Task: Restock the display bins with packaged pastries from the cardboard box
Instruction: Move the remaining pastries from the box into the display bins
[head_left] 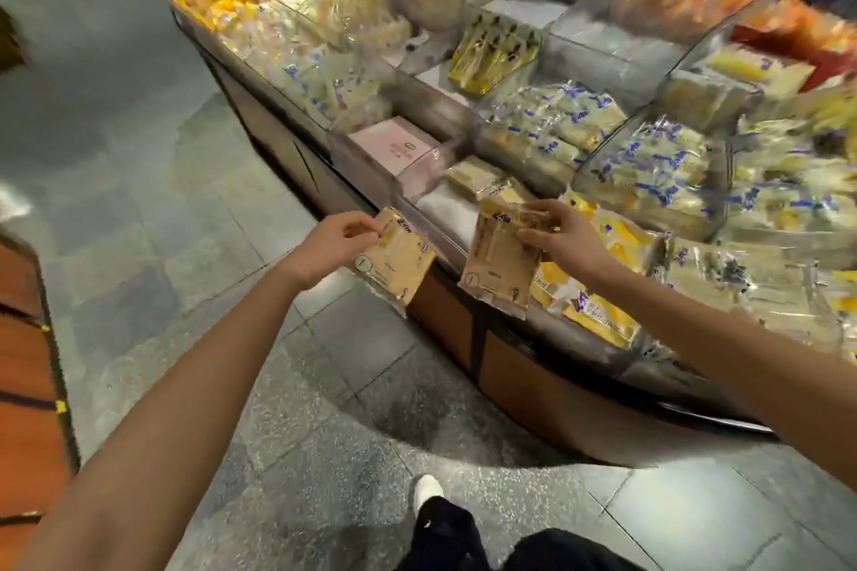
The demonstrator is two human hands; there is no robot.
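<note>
Head: left hand (331, 246), right hand (563, 241) pinch packets (396, 267); bins (598, 60) blurred.

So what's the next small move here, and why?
Probably set the right pack, pinched in the right hand, into the clear bin just beyond it: matching tan packs lie there and bare white bottom shows. The left pack, in the left hand, hangs farther out.
</note>
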